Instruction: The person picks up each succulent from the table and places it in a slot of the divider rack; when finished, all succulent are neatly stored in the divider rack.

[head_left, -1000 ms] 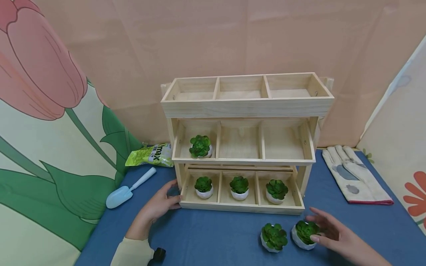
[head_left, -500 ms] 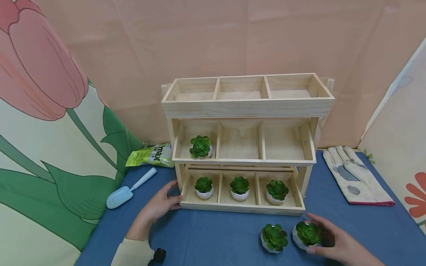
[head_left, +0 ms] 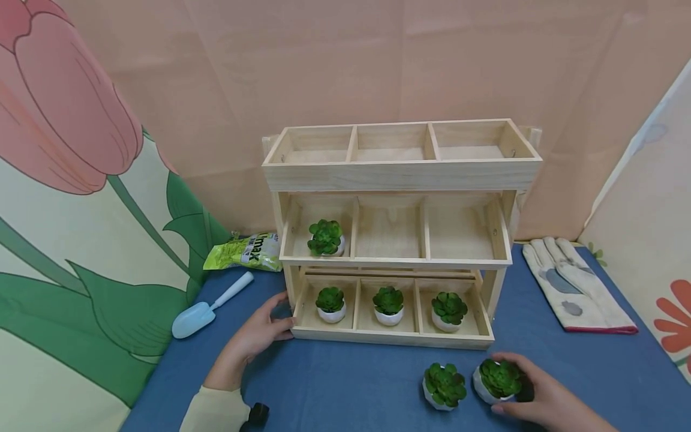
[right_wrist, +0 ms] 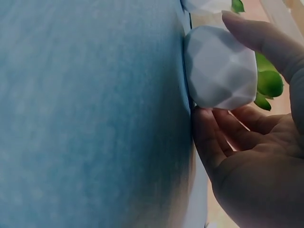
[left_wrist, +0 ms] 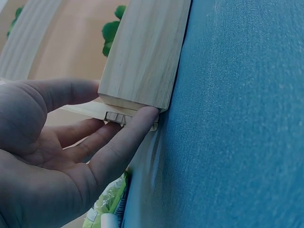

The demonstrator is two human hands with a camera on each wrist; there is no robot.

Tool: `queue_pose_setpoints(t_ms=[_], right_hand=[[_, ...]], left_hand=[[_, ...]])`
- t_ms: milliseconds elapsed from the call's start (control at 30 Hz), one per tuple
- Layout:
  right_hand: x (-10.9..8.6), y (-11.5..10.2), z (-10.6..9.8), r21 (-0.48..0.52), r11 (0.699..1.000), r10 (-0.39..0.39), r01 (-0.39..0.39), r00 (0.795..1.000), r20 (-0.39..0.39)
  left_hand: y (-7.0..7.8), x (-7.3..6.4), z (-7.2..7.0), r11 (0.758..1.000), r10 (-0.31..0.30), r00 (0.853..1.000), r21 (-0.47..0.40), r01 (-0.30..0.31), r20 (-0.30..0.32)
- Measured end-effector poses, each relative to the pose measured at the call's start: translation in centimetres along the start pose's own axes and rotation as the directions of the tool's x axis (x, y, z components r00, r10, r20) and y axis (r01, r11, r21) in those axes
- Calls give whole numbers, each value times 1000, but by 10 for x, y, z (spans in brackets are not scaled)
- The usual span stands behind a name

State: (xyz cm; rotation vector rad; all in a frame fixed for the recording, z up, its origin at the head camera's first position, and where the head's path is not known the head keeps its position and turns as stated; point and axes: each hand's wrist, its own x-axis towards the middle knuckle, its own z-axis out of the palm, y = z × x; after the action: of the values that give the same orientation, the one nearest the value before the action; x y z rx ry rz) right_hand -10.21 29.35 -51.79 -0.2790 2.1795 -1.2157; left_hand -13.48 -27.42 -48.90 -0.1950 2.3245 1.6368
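A three-tier wooden plant shelf (head_left: pixel 402 176) stands at the back of the blue table. My left hand (head_left: pixel 258 333) holds its lower left corner, the thumb and fingers (left_wrist: pixel 124 137) on either side of the wooden end in the left wrist view. At the front right, my right hand (head_left: pixel 542 393) has its thumb and fingers around a succulent in a white faceted pot (right_wrist: pixel 221 69), low at the table surface. A second potted succulent (head_left: pixel 444 386) stands just left of it. Several more fill the bottom tier (head_left: pixel 388 305), and one (head_left: pixel 326 237) sits in the middle tier's left compartment.
To the left lie a light blue trowel (head_left: pixel 202 315) and a green bag (head_left: pixel 243 252) beside the shelf. A pair of white gardening gloves (head_left: pixel 577 285) lies at right. Printed cloth walls (head_left: pixel 399 60) enclose the table's back and sides.
My right hand has moved slightly left and brought its thumb and fingers in around the right-hand potted succulent. My left hand stays at the shelf corner.
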Motion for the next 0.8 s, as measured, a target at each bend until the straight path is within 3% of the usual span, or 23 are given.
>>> queue_pose_setpoints(t_ms=[500,800], right_hand=[[0,-5,3,5,1000,-3,3,1000,-9],[0,-6,4,14,1000,-2,2,1000,-19]], left_hand=[[0,0,1,1000,25,999,2,-25,21],[-1,0,0,1000,8,1000,1,-8,5]])
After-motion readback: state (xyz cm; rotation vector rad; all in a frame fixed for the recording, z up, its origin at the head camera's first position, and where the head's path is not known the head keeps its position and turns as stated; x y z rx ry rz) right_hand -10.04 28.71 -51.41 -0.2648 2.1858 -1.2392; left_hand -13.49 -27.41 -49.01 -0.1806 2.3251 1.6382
